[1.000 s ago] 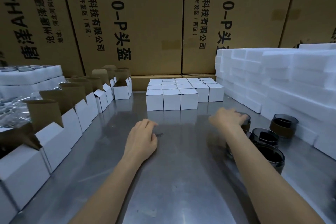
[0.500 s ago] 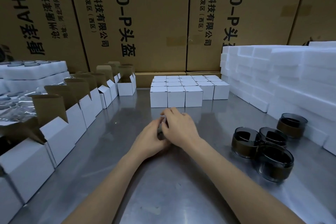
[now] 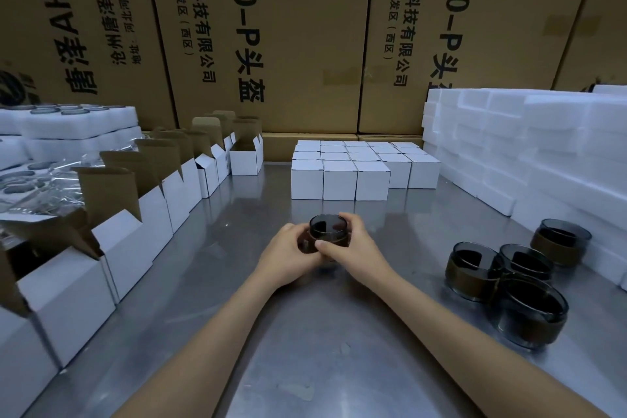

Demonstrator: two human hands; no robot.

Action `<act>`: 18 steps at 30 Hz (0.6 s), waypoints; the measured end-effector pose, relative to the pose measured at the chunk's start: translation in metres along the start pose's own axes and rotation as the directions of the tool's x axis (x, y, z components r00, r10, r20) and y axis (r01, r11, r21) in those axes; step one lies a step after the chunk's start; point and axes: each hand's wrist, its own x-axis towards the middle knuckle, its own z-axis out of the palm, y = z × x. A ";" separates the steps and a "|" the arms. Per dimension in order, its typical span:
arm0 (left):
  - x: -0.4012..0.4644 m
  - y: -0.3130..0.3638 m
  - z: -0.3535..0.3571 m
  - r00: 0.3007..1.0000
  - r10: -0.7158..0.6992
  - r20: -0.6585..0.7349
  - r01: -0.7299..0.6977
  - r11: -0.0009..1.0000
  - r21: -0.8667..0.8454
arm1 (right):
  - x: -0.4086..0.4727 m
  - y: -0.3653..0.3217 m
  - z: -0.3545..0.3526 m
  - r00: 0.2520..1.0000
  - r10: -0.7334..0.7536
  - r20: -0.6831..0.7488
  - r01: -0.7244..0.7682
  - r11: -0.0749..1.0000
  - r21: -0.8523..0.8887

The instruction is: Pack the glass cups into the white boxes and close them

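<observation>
A dark smoked glass cup (image 3: 328, 230) with a brown band stands upright at the middle of the steel table (image 3: 305, 349). My left hand (image 3: 288, 256) and my right hand (image 3: 353, 248) both curl round it from either side. Several more glass cups (image 3: 475, 270) cluster at the right. A row of open white boxes (image 3: 129, 241) with raised brown flaps runs along the left. A block of closed white boxes (image 3: 339, 180) sits beyond the held cup.
White foam blocks (image 3: 543, 153) are stacked along the right edge. Foam trays (image 3: 68, 125) and crumpled clear plastic (image 3: 40, 193) lie at the far left. Tall printed cardboard cartons (image 3: 271, 37) wall off the back.
My right hand took a cup from the cluster at the right and brought it to the table's middle. My left hand closed in, and both now hold the cup upright.
</observation>
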 end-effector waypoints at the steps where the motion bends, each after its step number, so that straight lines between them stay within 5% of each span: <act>1: -0.001 0.000 0.000 1.000 -0.004 0.011 0.004 1.000 0.007 | 0.001 0.001 -0.001 1.000 -0.002 0.001 0.002 1.000 0.027; 10: 0.002 -0.006 0.000 1.000 0.010 -0.004 -0.011 0.983 -0.181 | -0.001 0.003 -0.005 0.990 -0.133 0.037 0.125 0.978 0.167; 18: -0.002 -0.001 -0.003 0.942 0.272 -0.199 -0.266 0.962 0.056 | -0.003 -0.001 -0.008 0.952 -0.303 0.047 0.289 0.938 0.191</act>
